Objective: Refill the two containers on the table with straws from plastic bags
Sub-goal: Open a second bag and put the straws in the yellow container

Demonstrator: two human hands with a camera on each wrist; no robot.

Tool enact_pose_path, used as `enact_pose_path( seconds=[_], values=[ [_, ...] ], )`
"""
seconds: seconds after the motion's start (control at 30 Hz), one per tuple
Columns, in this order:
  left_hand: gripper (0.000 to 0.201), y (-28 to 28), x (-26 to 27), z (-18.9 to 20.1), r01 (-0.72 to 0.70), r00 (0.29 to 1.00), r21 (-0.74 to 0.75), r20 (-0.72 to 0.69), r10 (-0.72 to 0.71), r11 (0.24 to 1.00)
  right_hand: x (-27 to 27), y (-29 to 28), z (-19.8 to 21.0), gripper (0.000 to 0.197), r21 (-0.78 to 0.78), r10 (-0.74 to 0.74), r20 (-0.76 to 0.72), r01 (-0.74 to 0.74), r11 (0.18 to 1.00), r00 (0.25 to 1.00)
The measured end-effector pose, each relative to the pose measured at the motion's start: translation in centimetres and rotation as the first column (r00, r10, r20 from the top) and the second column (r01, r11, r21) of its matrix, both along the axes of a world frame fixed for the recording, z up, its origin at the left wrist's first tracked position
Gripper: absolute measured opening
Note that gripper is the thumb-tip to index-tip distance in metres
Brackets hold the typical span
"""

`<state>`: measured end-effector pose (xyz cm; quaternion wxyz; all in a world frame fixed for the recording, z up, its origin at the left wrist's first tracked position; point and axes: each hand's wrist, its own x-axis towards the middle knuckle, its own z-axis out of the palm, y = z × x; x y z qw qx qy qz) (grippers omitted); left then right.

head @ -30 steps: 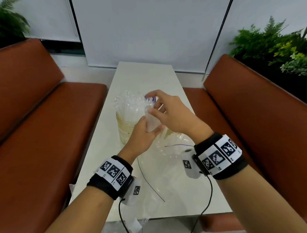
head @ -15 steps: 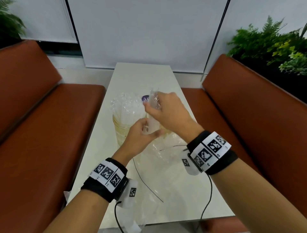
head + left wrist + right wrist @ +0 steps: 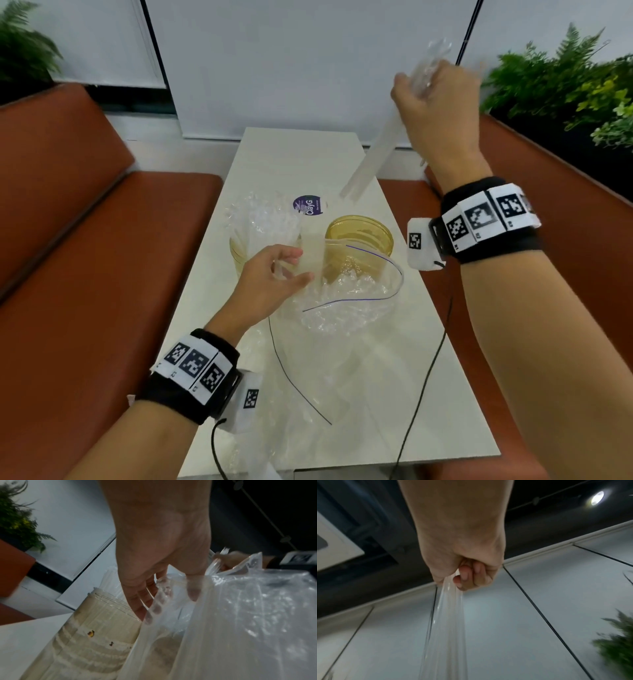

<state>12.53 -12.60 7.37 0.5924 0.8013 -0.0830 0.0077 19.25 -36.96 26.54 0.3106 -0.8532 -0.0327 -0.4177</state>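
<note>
My right hand (image 3: 426,87) is raised high above the table's far right and grips a bundle of clear straws (image 3: 373,157) that slants down to the left; in the right wrist view this hand (image 3: 464,577) is a fist round the straws (image 3: 445,622). My left hand (image 3: 294,267) pinches the mouth of the clear plastic bag (image 3: 346,301) beside the two amber containers. The left container (image 3: 238,255) is packed with wrapped straws (image 3: 257,219). The right container (image 3: 359,233) stands open behind the bag. Seen from the left wrist, the fingers (image 3: 140,609) clasp the bag film (image 3: 240,615) next to a container (image 3: 96,628).
The narrow white table (image 3: 298,154) runs between two orange-brown benches (image 3: 85,257). Black cables (image 3: 298,387) cross the table. A second crumpled clear bag (image 3: 260,452) lies at the near edge. A purple round label (image 3: 308,205) shows behind the containers. Plants (image 3: 565,85) stand at the right.
My right hand has risen up and to the right, drawing the bundle of straws out of the bag. My left hand has stayed at the bag's mouth.
</note>
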Motion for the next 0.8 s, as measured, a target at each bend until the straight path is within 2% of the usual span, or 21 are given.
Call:
enact_pose_path(
  seconds=[0.1, 0.2, 0.27, 0.4, 0.5, 0.6, 0.67, 0.73, 0.8],
  values=[
    [0.042, 0.5, -0.1, 0.2, -0.025, 1.0, 0.038, 0.017, 0.024, 0.999, 1.7, -0.7, -3.7, 0.045, -0.138, -0.106, -0.193, 0.08, 0.987, 0.975],
    [0.04, 1.0, -0.1, 0.3, -0.04, 0.999, 0.065, 0.023, 0.039, 0.997, 2.6, -0.6, -8.1, 0.057, -0.287, -0.16, -0.418, 0.038, 0.957, 0.894],
    [0.038, 1.3, -0.1, 0.3, -0.051, 0.999, 0.071, 0.023, 0.05, 0.996, 2.8, -0.8, -10.8, 0.065, -0.299, -0.157, -0.527, -0.009, 0.954, 0.835],
    [0.031, 1.6, -0.2, 0.1, -0.064, 0.998, 0.055, -0.003, 0.065, 0.996, 2.5, -1.2, -14.5, 0.067, -0.277, -0.168, -0.69, -0.042, 0.96, 0.705],
    [0.028, 1.7, -0.3, 0.0, -0.062, 0.998, 0.044, -0.002, 0.062, 0.997, 2.1, -1.2, -15.1, 0.093, -0.302, -0.23, -0.768, -0.021, 0.953, 0.598],
    [0.026, 1.6, -0.4, 0.1, -0.05, 0.999, 0.033, -0.002, 0.05, 0.998, 1.9, -1.8, -14.4, 0.107, -0.274, -0.231, -0.805, 0.004, 0.962, 0.547],
    [0.025, 1.3, -0.6, 0.3, -0.045, 0.999, 0.013, -0.013, 0.045, 0.999, 1.5, -2.0, -13.4, 0.101, -0.329, -0.272, -0.76, 0.012, 0.944, 0.591],
    [0.027, 1.0, -0.7, 0.4, -0.044, 0.999, -0.01, -0.026, 0.044, 0.999, 0.6, -1.4, -11.9, 0.078, -0.424, -0.328, -0.603, 0.056, 0.904, 0.727],
    [0.031, 0.5, -0.9, 0.5, -0.043, 0.999, -0.017, -0.032, 0.043, 0.999, -0.9, 0.1, -10.0, 0.05, -0.409, -0.247, -0.451, 0.047, 0.911, 0.858]
  ],
)
